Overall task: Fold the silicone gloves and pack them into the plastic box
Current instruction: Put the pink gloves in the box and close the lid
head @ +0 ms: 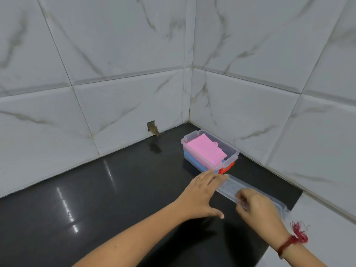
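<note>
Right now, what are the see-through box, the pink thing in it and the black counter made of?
Box: looks like clear plastic, since its contents show through its walls. Pink thing: likely soft matte silicone, lying folded flat. Counter: probably polished stone, glossy with bright light reflections, though I cannot be sure.

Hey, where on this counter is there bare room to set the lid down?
Bare black counter runs wide left of the plastic box and left hand, up to the tiled wall. It is crowded on the right: box, lid and right hand fill the strip along the wall.
</note>
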Available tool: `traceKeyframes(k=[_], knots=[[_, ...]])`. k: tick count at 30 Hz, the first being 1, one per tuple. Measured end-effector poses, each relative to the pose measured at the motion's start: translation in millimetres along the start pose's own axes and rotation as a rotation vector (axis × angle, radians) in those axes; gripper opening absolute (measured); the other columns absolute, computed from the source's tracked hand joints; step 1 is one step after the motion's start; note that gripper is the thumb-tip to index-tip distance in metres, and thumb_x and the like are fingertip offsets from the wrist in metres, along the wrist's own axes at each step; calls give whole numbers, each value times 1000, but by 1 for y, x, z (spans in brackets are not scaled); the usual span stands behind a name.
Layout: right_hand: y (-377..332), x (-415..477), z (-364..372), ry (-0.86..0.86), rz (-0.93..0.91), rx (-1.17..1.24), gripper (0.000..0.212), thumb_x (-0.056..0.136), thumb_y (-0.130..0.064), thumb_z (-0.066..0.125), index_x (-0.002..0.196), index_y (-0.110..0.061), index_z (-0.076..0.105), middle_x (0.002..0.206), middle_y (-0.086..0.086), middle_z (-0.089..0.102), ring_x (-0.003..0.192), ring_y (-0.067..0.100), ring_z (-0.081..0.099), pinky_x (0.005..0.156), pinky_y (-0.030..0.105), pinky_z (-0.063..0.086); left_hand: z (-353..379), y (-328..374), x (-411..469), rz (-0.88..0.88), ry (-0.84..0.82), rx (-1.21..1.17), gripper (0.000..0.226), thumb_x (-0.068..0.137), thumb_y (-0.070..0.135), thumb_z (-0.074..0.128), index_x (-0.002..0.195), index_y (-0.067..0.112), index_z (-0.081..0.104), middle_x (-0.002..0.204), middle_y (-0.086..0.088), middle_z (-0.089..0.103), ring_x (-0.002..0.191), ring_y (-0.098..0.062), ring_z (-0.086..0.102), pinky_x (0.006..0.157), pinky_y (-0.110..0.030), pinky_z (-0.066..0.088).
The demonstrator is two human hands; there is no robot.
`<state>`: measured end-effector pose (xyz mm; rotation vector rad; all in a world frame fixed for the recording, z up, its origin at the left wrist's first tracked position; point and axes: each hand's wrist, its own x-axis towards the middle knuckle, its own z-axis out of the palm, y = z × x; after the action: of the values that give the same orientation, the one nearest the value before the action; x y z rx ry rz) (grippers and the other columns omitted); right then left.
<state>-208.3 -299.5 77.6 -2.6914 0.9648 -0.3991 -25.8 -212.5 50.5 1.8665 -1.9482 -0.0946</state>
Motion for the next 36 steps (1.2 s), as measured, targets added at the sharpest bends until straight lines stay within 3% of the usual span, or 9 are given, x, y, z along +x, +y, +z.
traceKeyframes(k=[2, 5, 7, 10, 17, 22, 24, 27, 36], knots=[[-16, -6, -7, 4, -22, 67, 8, 70, -13, 64, 75, -16, 59, 73, -4, 60, 68, 14, 56, 63, 26, 42, -1, -3, -4, -15, 21, 16, 85, 73, 51, 72, 143, 31, 29, 149, 3, 34, 144, -15, 15, 113, -30, 7], [-35, -11, -20, -44, -72, 138, 13, 69, -15, 63, 79, -23, 58, 77, -9, 57, 69, 8, 53, 62, 18, 39, -8, -13, -10, -22, 154, -18, 34, 79, 37, 70, 110, 23, 63, 129, 5, 56, 134, -13, 36, 117, -37, 22], [-42, -12, -27, -80, -131, 167, 19, 72, -19, 61, 83, -32, 54, 79, -18, 52, 72, 3, 52, 63, 11, 37, -20, -18, -12, -64, 226, -127, 12, 80, 31, 71, 86, 21, 68, 99, 7, 69, 106, -8, 59, 102, -36, 43], [-44, -11, -33, -78, -210, 119, 23, 77, -23, 59, 88, -40, 47, 81, -24, 44, 76, -1, 50, 64, 11, 37, -43, -25, -16, -122, 230, -282, 12, 78, 33, 70, 75, 22, 65, 75, 7, 67, 72, -5, 62, 76, -26, 52], [-40, 24, -38, 51, -159, 367, 14, 84, -12, 63, 82, -24, 56, 75, -5, 56, 66, 10, 49, 59, 15, 37, -75, -56, -19, -283, 408, -639, 27, 71, 45, 77, 77, 22, 64, 72, 4, 63, 65, -17, 56, 62, -26, 45], [-44, 62, -36, 123, -54, 610, 8, 87, -13, 61, 95, -15, 60, 81, 2, 65, 74, 16, 60, 68, 21, 45, -66, -74, -17, -433, 550, -1003, 26, 77, 23, 78, 89, 5, 64, 81, -7, 66, 74, -19, 61, 67, -26, 52], [-43, 80, -35, 142, -26, 640, 11, 88, -14, 60, 99, -17, 61, 81, -3, 64, 71, 8, 59, 64, 13, 45, -58, -77, -16, -496, 540, -1227, 22, 81, 15, 74, 98, 6, 64, 92, -9, 70, 86, -23, 68, 75, -29, 57], [-38, 115, -35, 112, 67, 717, 13, 89, -14, 59, 101, -16, 64, 84, -1, 64, 76, 14, 60, 63, 20, 45, -50, -78, -4, -644, 472, -1488, 33, 80, 6, 72, 111, 6, 60, 103, -11, 71, 97, -23, 70, 78, -30, 57], [-7, 212, -14, 116, 252, 592, 18, 86, -12, 64, 102, -9, 71, 94, 7, 69, 82, 22, 61, 74, 30, 50, -31, -94, 53, -936, 547, -1554, 20, 82, 3, 71, 101, 0, 63, 101, -14, 70, 95, -21, 69, 82, -27, 56]])
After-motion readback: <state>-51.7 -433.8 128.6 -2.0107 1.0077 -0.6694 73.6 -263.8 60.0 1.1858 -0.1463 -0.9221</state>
